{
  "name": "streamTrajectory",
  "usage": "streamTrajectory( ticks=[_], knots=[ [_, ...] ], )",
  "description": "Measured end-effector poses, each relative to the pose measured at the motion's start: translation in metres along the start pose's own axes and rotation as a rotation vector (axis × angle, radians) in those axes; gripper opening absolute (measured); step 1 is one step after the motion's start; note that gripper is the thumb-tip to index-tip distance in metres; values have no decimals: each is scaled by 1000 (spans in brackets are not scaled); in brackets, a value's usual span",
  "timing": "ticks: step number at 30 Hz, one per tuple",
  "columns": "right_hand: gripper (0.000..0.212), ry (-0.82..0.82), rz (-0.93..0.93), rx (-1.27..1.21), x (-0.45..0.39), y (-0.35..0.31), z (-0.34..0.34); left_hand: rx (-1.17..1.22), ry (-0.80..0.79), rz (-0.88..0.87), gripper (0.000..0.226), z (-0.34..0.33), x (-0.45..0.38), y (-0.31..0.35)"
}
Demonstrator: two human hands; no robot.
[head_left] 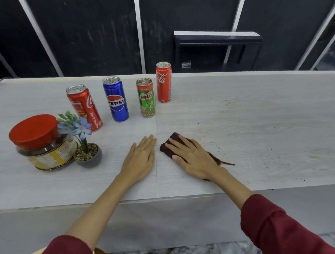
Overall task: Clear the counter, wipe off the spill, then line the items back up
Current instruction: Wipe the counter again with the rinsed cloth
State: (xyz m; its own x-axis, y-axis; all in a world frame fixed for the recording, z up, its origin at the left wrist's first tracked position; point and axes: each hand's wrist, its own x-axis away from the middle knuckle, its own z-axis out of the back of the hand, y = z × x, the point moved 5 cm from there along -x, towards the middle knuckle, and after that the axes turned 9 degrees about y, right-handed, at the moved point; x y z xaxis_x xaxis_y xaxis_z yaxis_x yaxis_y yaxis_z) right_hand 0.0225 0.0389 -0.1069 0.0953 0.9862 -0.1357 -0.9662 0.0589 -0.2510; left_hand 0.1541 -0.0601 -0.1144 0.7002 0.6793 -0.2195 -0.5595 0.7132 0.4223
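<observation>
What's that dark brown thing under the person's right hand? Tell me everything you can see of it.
It is a dark brown cloth, soft and fabric-like, folded or bunched into a small pad. It lies flat on the pale wood-grain counter, near the front edge. The right hand rests on it with fingers spread and fairly straight, covering most of it; a corner shows past the fingertips, and a frayed end with a loose thread trails by the wrist. Dark specks dot the counter to its right. The left hand lies flat beside it, apart.

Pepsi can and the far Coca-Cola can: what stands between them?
The Milo can stands upright between the Pepsi can and the far Coca-Cola can, slightly nearer the camera, apart from both. The head view shows it.
</observation>
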Motion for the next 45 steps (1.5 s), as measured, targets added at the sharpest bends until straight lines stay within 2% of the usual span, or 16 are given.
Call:
streamTrajectory(
  ticks=[2, 6, 8, 13, 14, 16, 18, 21, 23, 25, 30, 33, 35, 37, 41, 45],
  knots=[
    [67, 19, -26, 43, -4, -2, -5, -18, -10, -9, 49, -2, -2, 2],
    [51, 56, -130, 32, -25, 3, -7, -28, -30, -10, 52, -5, -10, 6],
    [50, 80, -181, 39, -35, 14, -3, -30, -45, -12, 54, -8, -17, 10],
    [51, 129, -373, 122, -25, 91, 21, -50, -56, -31, 53, -23, -44, 29],
    [54, 125, -404, 129, -14, 108, 26, -55, -54, -30, 53, -25, -46, 30],
    [78, 147, -389, 112, 17, 127, 32, -62, -49, -27, 53, -28, -47, 30],
    [90, 136, -337, 68, 48, 117, 31, -71, -45, -28, 53, -29, -46, 29],
    [79, 37, -214, -21, 65, 53, 24, -86, -41, -34, 53, -30, -46, 29],
    [68, 35, -145, -24, 51, 19, 14, -88, -43, -33, 53, -30, -47, 29],
    [55, 57, -166, -27, 34, 13, 9, -93, -43, -29, 52, -31, -47, 28],
    [67, 214, -385, 84, 56, 91, 29, -53, -39, -22, 51, -30, -39, 40],
    [49, 208, -581, 104, 98, 150, 54, -23, -79, -72, 52, -40, -33, 69],
    [48, 208, -645, 71, 121, 161, 62, -20, -84, -90, 52, -47, -31, 86],
    [48, 236, -583, 50, 123, 138, 57, -33, -81, -84, 52, -52, -31, 92],
    [58, 135, -343, -25, 92, 59, 25, -57, -76, -62, 52, -52, -31, 92],
    [62, 175, -326, 19, 100, 74, 31, -28, -112, -107, 52, -61, -33, 122]
  ],
)
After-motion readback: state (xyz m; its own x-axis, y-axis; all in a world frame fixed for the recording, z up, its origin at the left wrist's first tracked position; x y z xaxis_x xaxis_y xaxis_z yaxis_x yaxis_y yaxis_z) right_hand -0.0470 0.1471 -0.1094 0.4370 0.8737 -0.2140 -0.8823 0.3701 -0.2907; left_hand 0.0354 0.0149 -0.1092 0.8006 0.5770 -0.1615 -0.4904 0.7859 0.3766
